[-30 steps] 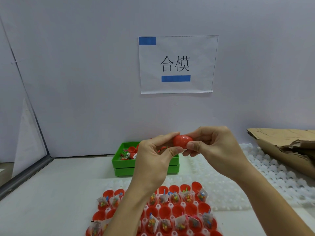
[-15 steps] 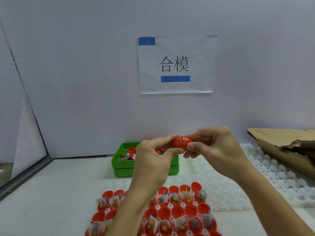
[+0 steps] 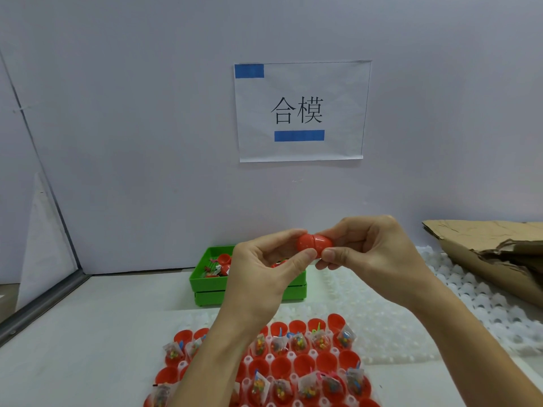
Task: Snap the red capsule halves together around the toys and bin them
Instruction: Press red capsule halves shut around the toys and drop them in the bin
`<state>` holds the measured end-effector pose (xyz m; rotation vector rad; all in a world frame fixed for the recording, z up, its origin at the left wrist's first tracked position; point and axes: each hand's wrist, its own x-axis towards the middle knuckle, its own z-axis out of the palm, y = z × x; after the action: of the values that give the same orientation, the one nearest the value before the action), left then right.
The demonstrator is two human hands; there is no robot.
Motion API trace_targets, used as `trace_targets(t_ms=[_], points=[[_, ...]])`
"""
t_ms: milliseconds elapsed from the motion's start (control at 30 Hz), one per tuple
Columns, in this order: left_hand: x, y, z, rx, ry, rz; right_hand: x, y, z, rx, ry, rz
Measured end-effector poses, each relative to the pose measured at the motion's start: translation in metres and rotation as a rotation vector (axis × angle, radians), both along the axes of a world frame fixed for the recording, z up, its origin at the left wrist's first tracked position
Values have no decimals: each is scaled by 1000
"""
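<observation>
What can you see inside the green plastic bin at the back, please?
The green plastic bin shows red capsules and bagged toys at its left; the left hand covers the rest.

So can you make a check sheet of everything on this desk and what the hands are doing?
Surface: white table, white bumpy trays on the right.
Job's things: red capsule held up between both hands; tray of red halves, many with bagged toys; green bin behind, capsules inside.
Clutter: torn cardboard at right.
Hands: left hand and right hand each pinch one end of the capsule.
Cables: nothing seen.
Surroundings: pale wall, paper sign with blue tape.
</observation>
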<state>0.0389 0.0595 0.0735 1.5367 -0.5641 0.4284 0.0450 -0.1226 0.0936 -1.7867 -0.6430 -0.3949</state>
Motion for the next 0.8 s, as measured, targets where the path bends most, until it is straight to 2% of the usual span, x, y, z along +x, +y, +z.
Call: trace_targets(t_ms=[433, 600, 800], points=[[-4, 1, 6, 177, -28, 76, -1, -3, 1, -143, 0, -39], [2, -7, -3, 154, -54, 197, 3, 4, -3, -88, -20, -109], [6, -6, -5, 222, -128, 254, 5, 14, -9, -73, -27, -130]])
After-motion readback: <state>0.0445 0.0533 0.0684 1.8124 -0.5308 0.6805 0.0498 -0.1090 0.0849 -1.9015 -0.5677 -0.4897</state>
